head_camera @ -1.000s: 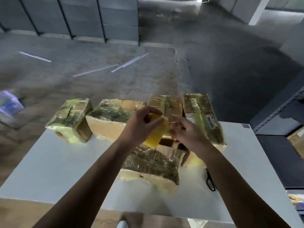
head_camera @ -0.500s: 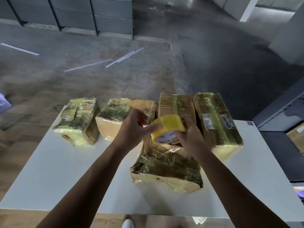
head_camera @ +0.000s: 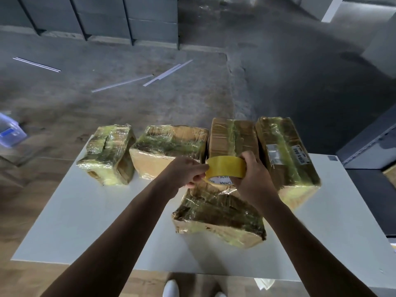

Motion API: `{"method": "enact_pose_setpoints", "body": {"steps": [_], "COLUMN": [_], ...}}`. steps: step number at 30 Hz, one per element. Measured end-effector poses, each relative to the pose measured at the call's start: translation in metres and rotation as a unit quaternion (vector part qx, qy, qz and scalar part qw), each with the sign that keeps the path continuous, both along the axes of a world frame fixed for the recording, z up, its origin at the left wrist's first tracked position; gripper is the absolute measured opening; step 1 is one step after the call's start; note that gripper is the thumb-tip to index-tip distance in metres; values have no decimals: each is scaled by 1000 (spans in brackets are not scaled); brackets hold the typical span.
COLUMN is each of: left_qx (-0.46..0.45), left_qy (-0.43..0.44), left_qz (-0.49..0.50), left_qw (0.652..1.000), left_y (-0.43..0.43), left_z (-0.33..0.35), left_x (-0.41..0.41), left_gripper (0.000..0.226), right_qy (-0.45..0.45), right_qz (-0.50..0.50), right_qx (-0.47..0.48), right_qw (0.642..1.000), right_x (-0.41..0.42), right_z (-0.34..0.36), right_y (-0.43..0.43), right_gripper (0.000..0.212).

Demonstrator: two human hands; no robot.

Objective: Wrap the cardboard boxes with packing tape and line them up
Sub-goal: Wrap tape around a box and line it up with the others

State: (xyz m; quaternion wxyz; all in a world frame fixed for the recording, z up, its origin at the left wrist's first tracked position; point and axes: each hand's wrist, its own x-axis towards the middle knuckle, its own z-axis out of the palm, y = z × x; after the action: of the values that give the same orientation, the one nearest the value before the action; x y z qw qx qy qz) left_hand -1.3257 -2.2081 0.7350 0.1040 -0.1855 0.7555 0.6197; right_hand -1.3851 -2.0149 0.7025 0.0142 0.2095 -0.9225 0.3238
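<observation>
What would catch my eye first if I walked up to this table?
The roll of yellow packing tape stands out, held above the middle of the white table: the right hand grips it and the left hand pinches its left edge. Behind it, a row of four boxes shiny with tape lines the far edge. A fifth box lies alone, just below the hands.

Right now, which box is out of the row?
The box nearest the person, under the tape roll; the other four line the table's far edge.
</observation>
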Motion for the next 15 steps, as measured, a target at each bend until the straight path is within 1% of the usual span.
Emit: {"method": "enact_pose_setpoints", "body": {"steps": [2, 5, 8, 10, 13, 15], "left_qx": [30, 61, 60, 64, 63, 72], "left_qy": [-27, -58, -59, -52, -47, -33], "left_qz": [19, 41, 74, 100, 106, 134], "left_qw": [999, 996, 994, 992, 991, 988], "left_y": [1, 8, 20, 26, 30, 29], "left_z": [-4, -8, -10, -12, -14, -14], "left_x": [1, 3, 7, 10, 17, 21], "left_gripper": [16, 25, 32, 31, 26, 17], "right_qy": [-21, -19, -32, -45, 6, 43], "right_qz": [20, 47, 96, 144, 171, 189], "right_qx": [-15, -45, -81, -100, -99, -68], "right_qw": [999, 998, 992, 984, 980, 979], "right_x": [-5, -7, -6, -6, -6, -8], "right_z": [-2, -6, -12, -14, -13, -7], "right_y": [6, 12, 15, 16, 16, 18], "right_gripper": [46, 44, 37, 35, 35, 38]}}
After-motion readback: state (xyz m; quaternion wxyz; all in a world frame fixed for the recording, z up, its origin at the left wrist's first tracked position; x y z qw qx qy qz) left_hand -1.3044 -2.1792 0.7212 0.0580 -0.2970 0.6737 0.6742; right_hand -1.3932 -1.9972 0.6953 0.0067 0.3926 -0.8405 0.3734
